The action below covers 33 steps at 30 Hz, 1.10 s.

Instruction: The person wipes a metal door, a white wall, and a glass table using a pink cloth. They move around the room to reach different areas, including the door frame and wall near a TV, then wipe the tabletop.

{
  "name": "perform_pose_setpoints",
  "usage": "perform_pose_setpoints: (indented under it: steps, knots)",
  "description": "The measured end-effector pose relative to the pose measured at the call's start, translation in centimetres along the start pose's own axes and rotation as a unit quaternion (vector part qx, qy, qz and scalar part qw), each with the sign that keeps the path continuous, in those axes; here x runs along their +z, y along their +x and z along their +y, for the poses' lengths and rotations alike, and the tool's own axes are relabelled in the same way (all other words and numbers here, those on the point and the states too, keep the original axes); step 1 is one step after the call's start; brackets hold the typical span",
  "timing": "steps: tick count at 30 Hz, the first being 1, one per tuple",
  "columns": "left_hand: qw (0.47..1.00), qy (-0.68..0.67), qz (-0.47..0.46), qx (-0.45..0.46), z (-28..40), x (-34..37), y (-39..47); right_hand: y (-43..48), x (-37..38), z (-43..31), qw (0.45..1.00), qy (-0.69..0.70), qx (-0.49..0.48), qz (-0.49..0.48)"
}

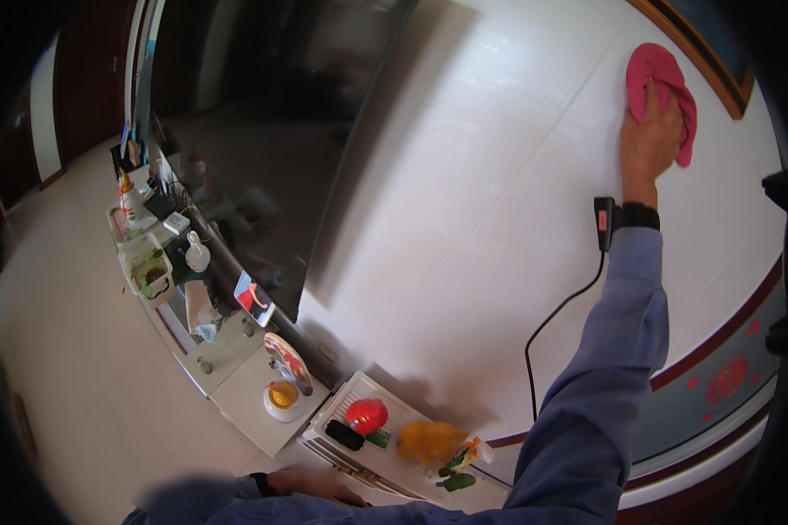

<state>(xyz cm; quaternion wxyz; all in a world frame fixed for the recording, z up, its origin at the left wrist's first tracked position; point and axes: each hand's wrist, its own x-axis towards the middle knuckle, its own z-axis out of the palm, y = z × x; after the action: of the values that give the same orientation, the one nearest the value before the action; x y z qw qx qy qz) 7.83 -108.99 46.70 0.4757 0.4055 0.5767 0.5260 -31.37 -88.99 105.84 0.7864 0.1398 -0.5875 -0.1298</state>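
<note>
My right hand presses a folded pink cloth flat on the white wall, its fingers spread over the fabric, just left of a wood-framed picture. Below the wrist a black device with a cable lies against the wall beside the dark wristband; whether it is fixed there cannot be seen. My left hand is low at the bottom edge, near the front of a white cabinet, partly cut off by the view. Its fingers are largely hidden, and nothing is seen in it.
A large black television hangs at left. Under it, a long stand bears a phone, a decorative plate and a planter. The cabinet holds a red round object, an orange bag and a spray bottle.
</note>
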Motion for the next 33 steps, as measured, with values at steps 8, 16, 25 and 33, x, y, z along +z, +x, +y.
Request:
perform_pose_setpoints:
  steps: [8, 16, 25, 33]
  knots:
    - [0.998, -0.006, 0.055, 0.039, -0.6, -0.8, -1.7, -11.6, -2.8, -19.0, 0.874, 0.291, -0.353, -0.163]
    - [0.991, -0.001, 0.113, 0.076, -1.8, -0.6, -2.4, 9.4, 6.9, -17.9, 0.991, 0.071, -0.076, -0.079]
    - [0.961, 0.064, 0.197, 0.185, -2.9, 0.0, -3.4, 16.0, 9.8, -19.4, 0.995, 0.022, -0.035, -0.095]
    - [0.981, -0.032, 0.145, 0.129, -3.0, 1.3, -3.3, 1.4, 6.0, -27.4, 0.942, 0.181, -0.252, -0.128]
